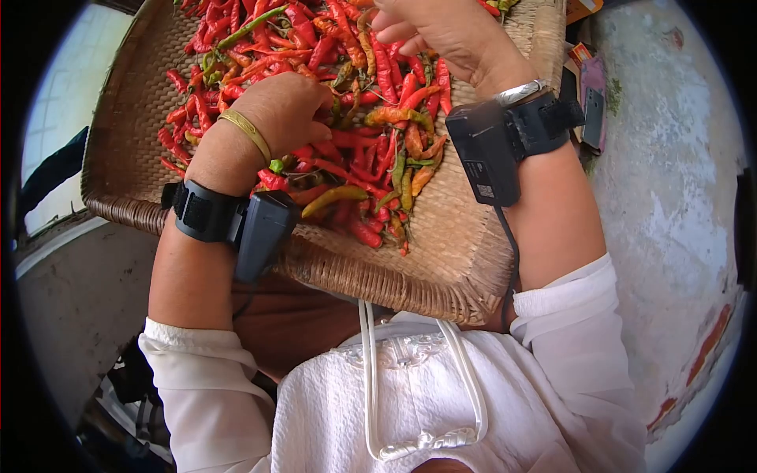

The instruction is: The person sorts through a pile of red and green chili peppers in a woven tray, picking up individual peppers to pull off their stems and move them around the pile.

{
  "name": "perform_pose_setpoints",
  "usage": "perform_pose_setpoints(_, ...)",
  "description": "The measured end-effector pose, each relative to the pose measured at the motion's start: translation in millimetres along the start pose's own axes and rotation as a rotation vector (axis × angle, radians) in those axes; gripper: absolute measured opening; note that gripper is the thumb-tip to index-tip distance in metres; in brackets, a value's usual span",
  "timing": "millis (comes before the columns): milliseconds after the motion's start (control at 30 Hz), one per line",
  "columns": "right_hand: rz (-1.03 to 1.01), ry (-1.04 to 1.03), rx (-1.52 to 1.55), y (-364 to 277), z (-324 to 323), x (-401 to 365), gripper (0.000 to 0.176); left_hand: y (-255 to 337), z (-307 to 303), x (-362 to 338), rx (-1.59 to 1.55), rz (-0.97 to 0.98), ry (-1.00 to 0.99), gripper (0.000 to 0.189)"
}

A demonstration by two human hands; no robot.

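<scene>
A heap of chili peppers (371,150), mostly red with some orange and green, lies in a woven tray (465,236). My left hand (288,110) is over the left part of the heap, with its fingers curled down among the peppers. Whatever those fingers grip, if anything, is hidden behind the back of the hand. Above the right side of the heap is my right hand (449,39), partly cut off by the top edge. Its visible fingers are loosely bent and a little apart, and I see nothing between them.
Black strapped devices sit on my left wrist (268,229) and right wrist (485,154); a cable (509,236) hangs from the right one. A phone (593,114) lies beyond the tray's right side, by a worn wall or floor surface (670,181). The tray's thick rim (378,284) is close to my body.
</scene>
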State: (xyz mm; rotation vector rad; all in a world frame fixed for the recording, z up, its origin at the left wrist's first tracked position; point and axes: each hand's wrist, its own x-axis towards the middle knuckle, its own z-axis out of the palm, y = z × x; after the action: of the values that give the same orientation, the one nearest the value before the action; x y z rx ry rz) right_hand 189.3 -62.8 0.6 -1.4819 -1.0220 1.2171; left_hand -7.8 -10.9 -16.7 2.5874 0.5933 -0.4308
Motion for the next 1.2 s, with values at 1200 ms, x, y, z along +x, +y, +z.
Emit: perform_pose_setpoints(1200, -0.167, -0.167, -0.705, 11, 29, -10, 0.03, -1, -24, -7, -0.556, 0.063, 0.07, 0.012)
